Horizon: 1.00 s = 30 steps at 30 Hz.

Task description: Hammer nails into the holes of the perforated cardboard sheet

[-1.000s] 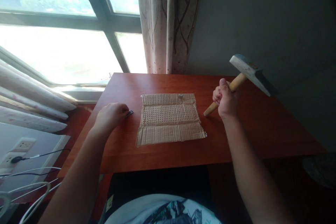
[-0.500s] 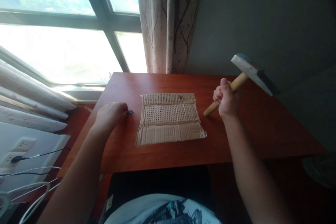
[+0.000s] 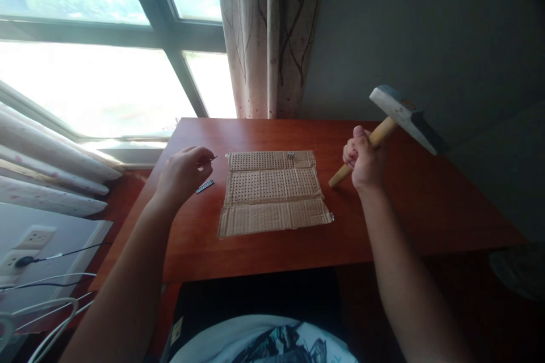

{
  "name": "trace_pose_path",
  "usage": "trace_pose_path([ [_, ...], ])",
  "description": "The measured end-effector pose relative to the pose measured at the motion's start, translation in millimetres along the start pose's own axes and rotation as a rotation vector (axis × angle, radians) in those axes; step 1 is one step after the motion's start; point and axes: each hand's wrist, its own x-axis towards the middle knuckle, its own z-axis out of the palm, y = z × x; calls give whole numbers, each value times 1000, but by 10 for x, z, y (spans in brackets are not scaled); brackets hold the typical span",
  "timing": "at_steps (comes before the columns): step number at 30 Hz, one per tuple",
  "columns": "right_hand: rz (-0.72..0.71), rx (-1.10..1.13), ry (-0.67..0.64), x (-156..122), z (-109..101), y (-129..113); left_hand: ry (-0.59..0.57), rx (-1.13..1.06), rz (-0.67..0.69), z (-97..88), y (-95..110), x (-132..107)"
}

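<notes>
My left hand (image 3: 187, 170) is raised over the left part of the table, pinching a single nail (image 3: 213, 159) between thumb and fingertips. Just below that hand, a small bunch of nails (image 3: 205, 186) lies on the wood. A piece of cardboard (image 3: 275, 214), covered with rows of small holes in its upper two sections, rests flat between my hands. Several nails (image 3: 290, 155) stand in it near its far right edge. My right hand (image 3: 367, 161) is wrapped around the wooden handle of a hammer (image 3: 385, 131), its metal head tilted up to the right.
The reddish-brown table (image 3: 409, 210) stands against a grey wall, with a window (image 3: 93, 85) and curtains (image 3: 255, 39) at the far and left sides. Sockets (image 3: 36, 238) with a plug and white cables (image 3: 55, 309) are at the lower left.
My left hand has lifted off the bunch of nails with one nail in its fingertips, leaving the others on the table. The right hand still holds the hammer in nearly the same place.
</notes>
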Motion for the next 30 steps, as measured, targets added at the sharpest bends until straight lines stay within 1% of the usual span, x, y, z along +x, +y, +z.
trace_pose_path([
  [3, 0, 11, -2, 2, 0, 0, 98, -328, 92, -20, 216, 60],
  [5, 0, 8, 0, 2, -3, -3, 86, -527, 117, -14, 416, 97],
  [7, -5, 4, -3, -2, -9, -6, 48, -682, 150, 2, 645, 133],
  [9, -14, 5, -10, -9, -15, -8, -3, -786, 212, 30, 872, 176],
  [11, -22, 4, -14, -18, -19, -10, -42, -837, 269, 80, 1064, 235],
  [14, -24, 7, -11, -29, -23, -14, -67, -825, 336, 213, 1233, 358],
  [17, -19, 22, -5, -34, -24, -24, -57, -764, 370, 389, 1257, 490],
  [21, -11, 13, 8, -34, -31, -37, -32, -673, 354, 563, 1185, 578],
  [24, -5, 9, 17, -28, -40, -32, -27, -631, 342, 606, 1147, 565],
  [30, -2, 37, 19, -25, -45, -21, -28, -586, 351, 601, 1158, 519],
])
